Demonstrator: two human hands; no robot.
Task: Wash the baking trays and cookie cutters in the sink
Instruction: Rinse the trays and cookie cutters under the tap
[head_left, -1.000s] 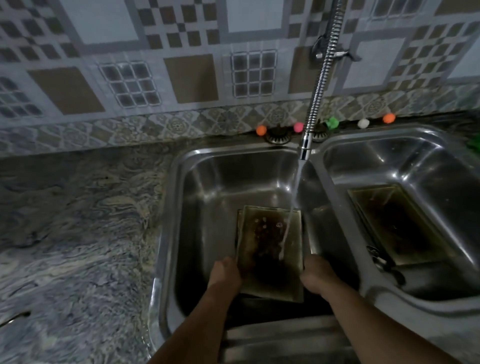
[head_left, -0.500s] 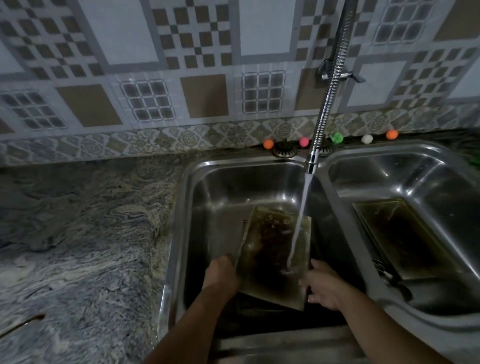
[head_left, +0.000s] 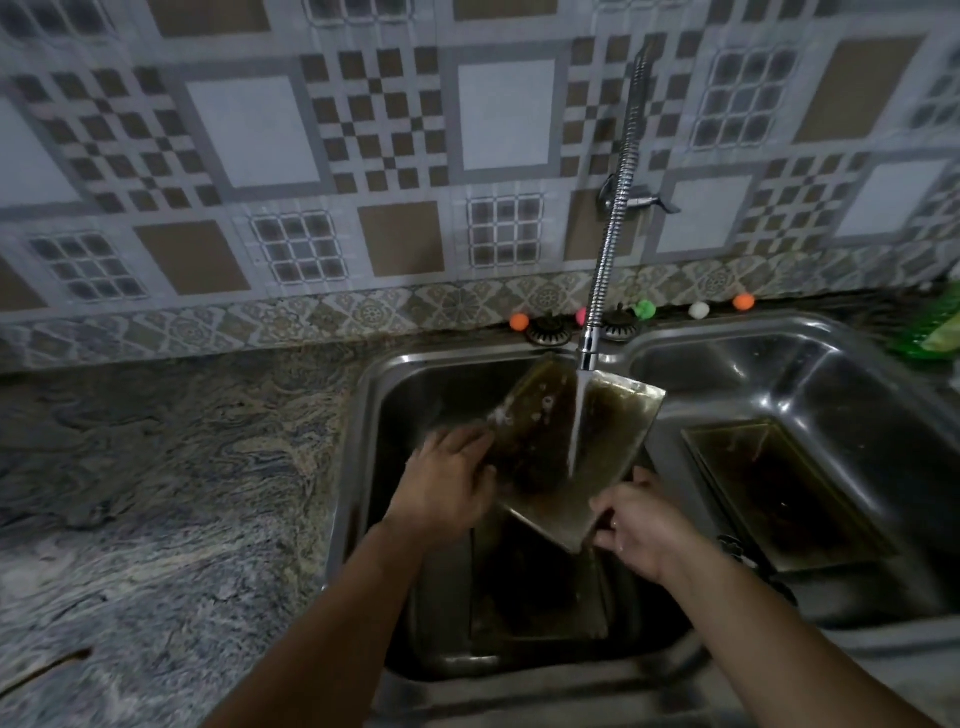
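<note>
Baking tray (head_left: 602, 426) lifted higher under tap (head_left: 588, 353), steel sink (head_left: 363, 415), marbled counter (head_left: 156, 467)

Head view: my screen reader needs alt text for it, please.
Two hands hold a dirty baking tray tilted under running water from a flexible tap above the left sink basin: left hand on its left edge, right hand at its lower corner. Another tray lies in the right basin.
</note>
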